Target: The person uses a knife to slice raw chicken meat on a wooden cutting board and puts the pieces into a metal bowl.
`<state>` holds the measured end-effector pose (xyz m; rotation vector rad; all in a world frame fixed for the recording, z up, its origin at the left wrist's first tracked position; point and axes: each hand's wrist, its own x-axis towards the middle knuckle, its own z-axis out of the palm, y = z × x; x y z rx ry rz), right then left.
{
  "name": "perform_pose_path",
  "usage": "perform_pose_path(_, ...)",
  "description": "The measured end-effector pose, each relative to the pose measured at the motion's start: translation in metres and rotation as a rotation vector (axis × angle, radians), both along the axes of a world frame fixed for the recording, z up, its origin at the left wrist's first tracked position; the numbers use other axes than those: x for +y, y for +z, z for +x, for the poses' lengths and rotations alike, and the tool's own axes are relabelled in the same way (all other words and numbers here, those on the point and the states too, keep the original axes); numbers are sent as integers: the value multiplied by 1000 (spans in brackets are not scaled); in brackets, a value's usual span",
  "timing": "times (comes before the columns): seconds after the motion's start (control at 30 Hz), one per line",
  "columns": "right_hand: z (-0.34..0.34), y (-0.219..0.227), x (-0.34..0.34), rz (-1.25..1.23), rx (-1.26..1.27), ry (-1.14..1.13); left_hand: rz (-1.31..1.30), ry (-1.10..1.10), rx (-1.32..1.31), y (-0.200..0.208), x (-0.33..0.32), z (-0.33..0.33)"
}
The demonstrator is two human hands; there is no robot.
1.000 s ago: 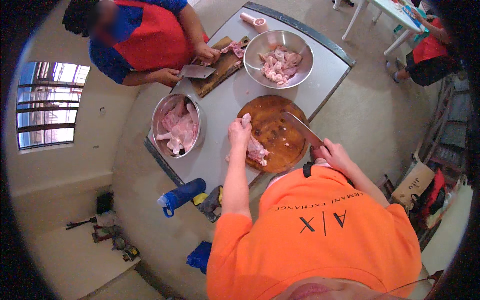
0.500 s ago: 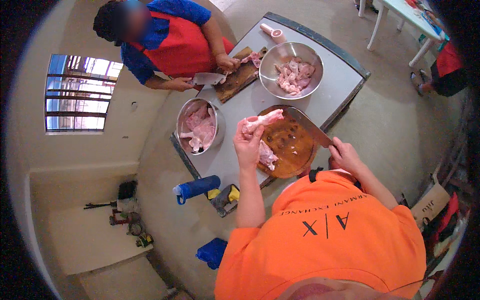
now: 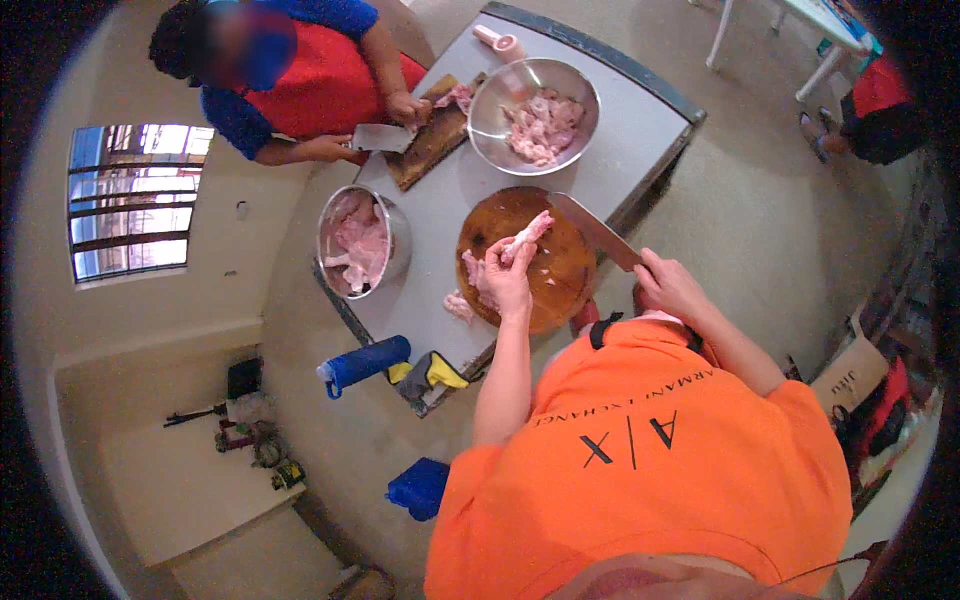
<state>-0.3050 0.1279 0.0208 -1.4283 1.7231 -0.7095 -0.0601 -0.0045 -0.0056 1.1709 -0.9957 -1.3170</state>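
My left hand is closed on a raw chicken piece, holding it over a round wooden chopping board. In my right hand is the handle of a cleaver; its broad blade reaches over the board's far right edge, apart from the chicken. Another raw piece lies on the board's left side, partly hidden by my left hand. A smaller scrap of meat rests on the table just left of the board. Small bits are scattered on the wood.
Beyond the board stands a steel bowl of cut chicken; a second bowl with larger pieces is at left. Across the table a co-worker holds a cleaver over a rectangular board. A blue bottle and cloth lie near the left corner.
My left hand has brought the chicken piece lower and further over the board. The scrap left of the board now shows. My right hand keeps its grip on the cleaver. The whole view has shifted.
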Motion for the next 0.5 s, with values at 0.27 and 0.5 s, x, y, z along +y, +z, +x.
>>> perform_pose_path(0.27, 8, -2, 2, 220, 93, 136, -160, -59, -873, -25, 34, 5)
perform_pose_path(0.5, 15, -6, 1, 150, 96, 181, -375, -230, -1221, 1, 28, -4)
